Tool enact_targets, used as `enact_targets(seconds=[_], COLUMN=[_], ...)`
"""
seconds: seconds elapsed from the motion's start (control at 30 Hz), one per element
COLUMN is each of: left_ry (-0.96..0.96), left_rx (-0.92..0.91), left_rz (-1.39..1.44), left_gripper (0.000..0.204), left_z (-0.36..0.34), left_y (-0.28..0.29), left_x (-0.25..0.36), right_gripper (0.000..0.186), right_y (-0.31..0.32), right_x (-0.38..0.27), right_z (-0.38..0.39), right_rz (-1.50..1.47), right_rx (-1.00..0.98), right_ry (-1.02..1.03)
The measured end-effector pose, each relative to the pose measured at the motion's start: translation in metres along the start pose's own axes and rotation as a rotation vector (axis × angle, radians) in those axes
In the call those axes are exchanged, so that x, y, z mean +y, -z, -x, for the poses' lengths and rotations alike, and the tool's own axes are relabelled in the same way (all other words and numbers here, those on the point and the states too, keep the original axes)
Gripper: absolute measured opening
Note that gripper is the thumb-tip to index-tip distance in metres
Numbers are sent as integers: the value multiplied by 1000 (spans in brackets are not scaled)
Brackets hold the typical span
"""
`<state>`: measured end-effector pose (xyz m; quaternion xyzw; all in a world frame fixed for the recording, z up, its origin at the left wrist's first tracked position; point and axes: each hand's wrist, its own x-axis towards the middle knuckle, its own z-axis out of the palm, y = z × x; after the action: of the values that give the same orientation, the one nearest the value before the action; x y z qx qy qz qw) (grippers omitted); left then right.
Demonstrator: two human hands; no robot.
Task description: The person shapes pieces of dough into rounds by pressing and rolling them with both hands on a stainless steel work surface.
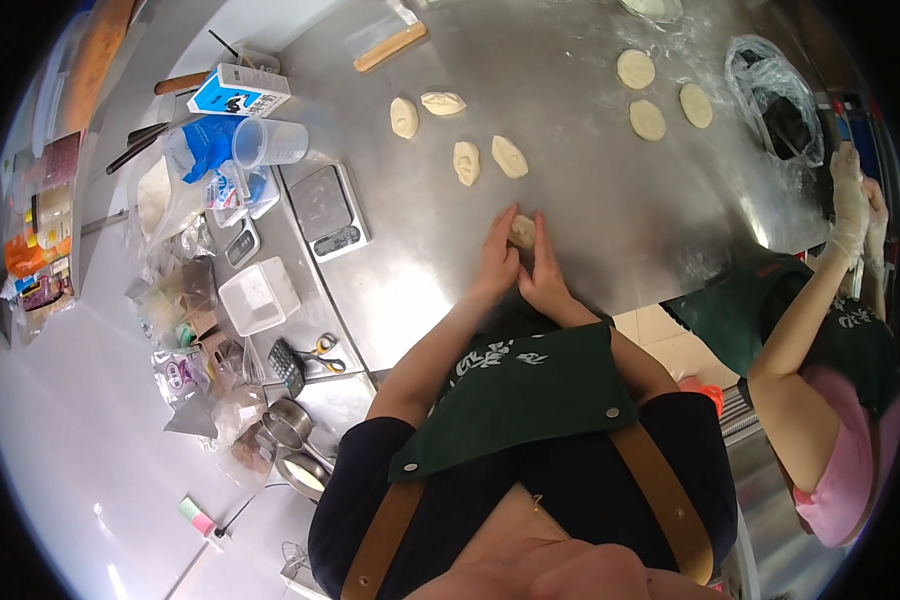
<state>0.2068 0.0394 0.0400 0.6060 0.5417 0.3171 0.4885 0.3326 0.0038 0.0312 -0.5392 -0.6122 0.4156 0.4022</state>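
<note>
On the steel worktable (pixel 380 290), my left hand (pixel 502 255) and my right hand (pixel 542 270) cup a small pale dough piece (pixel 521 232) from either side, fingers together and pointing away from me. The dough is partly hidden by my fingers. Just beyond it lie several creased oval dough pieces (pixel 509 155), and farther right three flat dough rounds (pixel 646 119). A wooden-handled scraper (pixel 390 45) rests near the far edge.
A scale (pixel 325 212), milk carton (pixel 238 92), plastic jug (pixel 270 142), white tub (pixel 258 298), scissors (pixel 320 355) and bags crowd the left side. At right, a co-worker's gloved hands (pixel 848 215) are raised near a bag-lined container (pixel 775 100).
</note>
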Motion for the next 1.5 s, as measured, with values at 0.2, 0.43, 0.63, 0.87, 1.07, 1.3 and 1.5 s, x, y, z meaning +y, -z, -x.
enact_targets(seconds=[0.2,0.43,0.63,0.87,1.07,1.3,1.5], left_ry=[134,92,169,-156,-336,-249,-190], left_rx=[27,15,104,90,-116,-154,-110], left_rz=[92,67,349,-204,-592,-630,-581], left_gripper=[69,68,69,64,61,62,62], left_z=[29,23,34,33,28,20,27], left_y=[-2,-2,-9,7,6,4,0], left_x=[6,0,2,-2,-14,-12,-7], right_gripper=[83,83,79,69,66,63,68], right_y=[14,15,13,21,21,22,18], right_x=[-6,-2,-19,-11,10,4,1], right_z=[0,1,-12,-15,-14,-23,-25], right_rz=[106,9,104,239,699,767,797], right_rx=[-149,-81,-124,-139,-373,-522,-483], right_ry=[64,-35,75,186,423,295,313])
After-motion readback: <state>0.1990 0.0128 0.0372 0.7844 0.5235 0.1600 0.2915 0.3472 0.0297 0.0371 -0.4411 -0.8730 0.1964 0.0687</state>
